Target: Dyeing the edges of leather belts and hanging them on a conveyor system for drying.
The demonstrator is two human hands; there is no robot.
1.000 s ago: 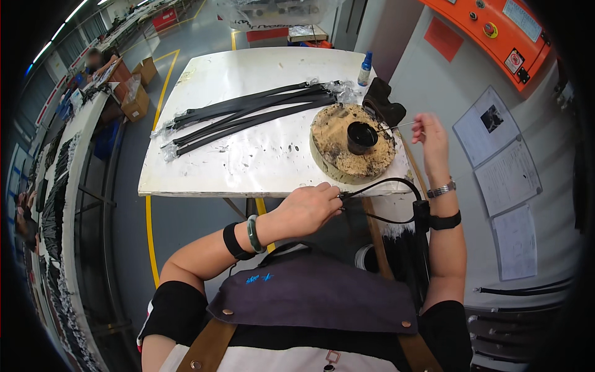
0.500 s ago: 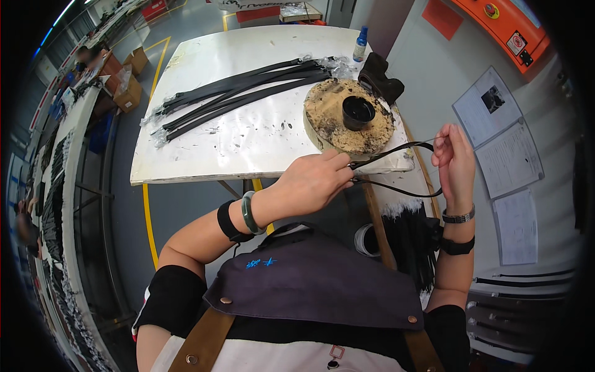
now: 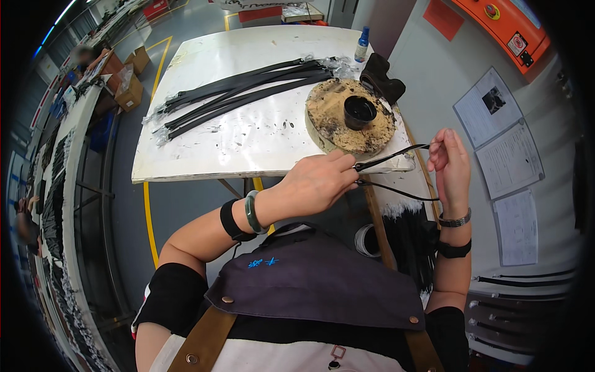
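A narrow black strap [image 3: 387, 159] stretches in a loop between my two hands, above the table's front right corner. My left hand [image 3: 322, 180] is closed in a pinch round its dark metal-fitted ends. At the other end of the loop is my right hand [image 3: 450, 164], raised with curled fingers; the upper strand meets its fingertips and the lower strand reaches its palm side. Whether those fingertips also hold something thin cannot be made out. Just beyond my hands, a small black cup [image 3: 359, 112] with dark contents stands on a round, stained tan block [image 3: 319, 118].
Several black straps [image 3: 248, 93] with plastic-wrapped ends lie across the white table [image 3: 229, 155]. A blue bottle [image 3: 361, 44] and a dark, irregular object [image 3: 381, 79] stand behind the block. More black strips [image 3: 409, 245] hang below, at right. Papers [image 3: 486, 102] cover the right wall.
The strap's loop near my right hand has shifted; its upper strand now runs straighter toward the fingertips. My right hand has turned slightly and lowered a little. My left hand keeps its grip.
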